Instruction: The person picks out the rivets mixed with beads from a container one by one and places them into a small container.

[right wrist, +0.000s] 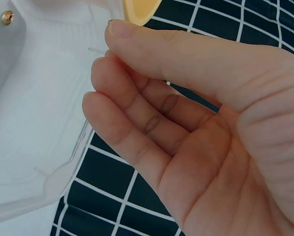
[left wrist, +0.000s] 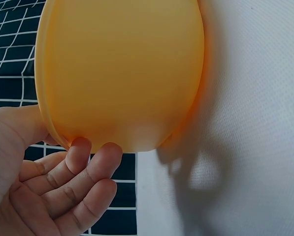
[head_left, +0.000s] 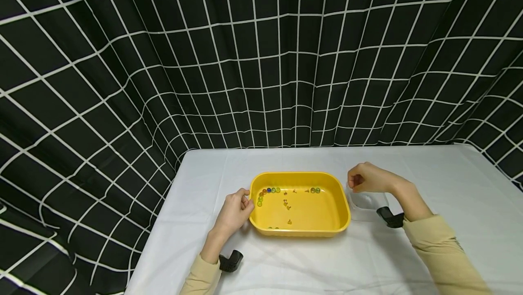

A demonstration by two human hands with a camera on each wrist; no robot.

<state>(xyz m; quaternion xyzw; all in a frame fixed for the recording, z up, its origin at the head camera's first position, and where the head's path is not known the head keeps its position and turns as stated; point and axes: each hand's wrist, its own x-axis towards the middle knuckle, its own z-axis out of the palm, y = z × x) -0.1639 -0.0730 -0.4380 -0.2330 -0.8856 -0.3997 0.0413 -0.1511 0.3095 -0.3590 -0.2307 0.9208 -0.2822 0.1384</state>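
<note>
A yellow tray [head_left: 316,213] stands on the white table with glass marbles [head_left: 273,190] and small gold push pins [head_left: 285,202] scattered in it. At the tray's left end, my left hand [head_left: 234,211] grips the rim between thumb and fingers; the left wrist view shows fingertips [left wrist: 107,155] at the outer wall. My right hand [head_left: 372,178] is over a clear plastic box [head_left: 363,215], thumb and fingertips drawn together. A tiny dark speck shows at the thumb tip; whether a pin is pinched there cannot be told. Inside the box lies a gold piece [right wrist: 7,17].
The clear box sits close against the tray's right end. A white cloth [head_left: 298,263] covers the table. Behind and at the sides hangs a black curtain [head_left: 286,68] with a white grid. Black wrist cameras [head_left: 230,261] are strapped on both wrists.
</note>
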